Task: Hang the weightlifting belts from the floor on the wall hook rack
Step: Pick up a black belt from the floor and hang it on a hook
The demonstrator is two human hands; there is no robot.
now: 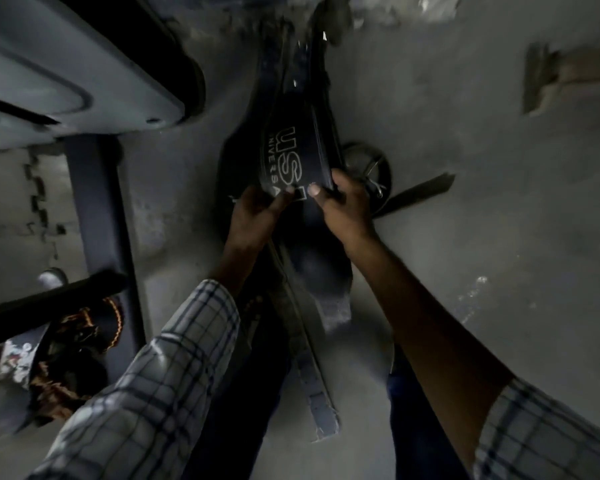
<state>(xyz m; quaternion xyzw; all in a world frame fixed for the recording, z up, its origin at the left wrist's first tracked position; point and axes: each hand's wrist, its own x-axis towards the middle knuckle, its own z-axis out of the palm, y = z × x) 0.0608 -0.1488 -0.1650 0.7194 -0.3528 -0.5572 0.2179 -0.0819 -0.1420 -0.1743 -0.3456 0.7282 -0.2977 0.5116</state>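
Over the grey floor, in the head view, both hands grasp a black weightlifting belt printed with white letters. The left hand pinches its near edge, and the right hand clamps it, thumb on top. A strap end trails between the person's legs.

Dim room, grey concrete floor, bench frame.

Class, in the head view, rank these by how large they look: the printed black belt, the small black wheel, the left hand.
1. Printed black belt.
2 and 3. Small black wheel and left hand look alike; unranked.
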